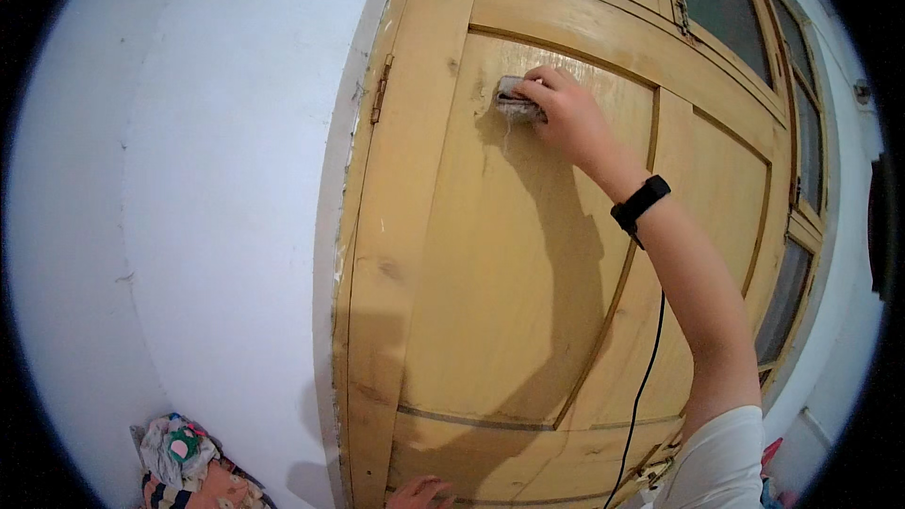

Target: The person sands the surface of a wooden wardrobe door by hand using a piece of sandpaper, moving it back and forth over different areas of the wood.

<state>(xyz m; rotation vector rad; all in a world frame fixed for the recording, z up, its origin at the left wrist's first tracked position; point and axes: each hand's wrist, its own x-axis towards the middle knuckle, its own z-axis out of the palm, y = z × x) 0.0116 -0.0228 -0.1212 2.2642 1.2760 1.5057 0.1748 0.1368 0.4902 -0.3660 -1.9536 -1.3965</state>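
My right hand (556,99) is closed round a folded grey cloth (520,106) with a fuzzy edge and a loose thread hanging from it. It presses the cloth to the upper part of a yellow wooden door panel (490,273). Whitish wet-looking streaks show on the wood just above the hand. A black band (641,204) circles my right wrist. Low at the picture's bottom edge, my left hand (418,492) rests near the door's lower rail, only partly in view. Its visible fingers look stretched out, with nothing seen in them.
A white wall (226,179) stands left of the door frame, with a rusty hinge (382,90) at the door's edge. A pile of cloths (193,462) lies at lower left. A black cord (645,386) hangs below my right arm. Glass panes (721,0) sit above and right.
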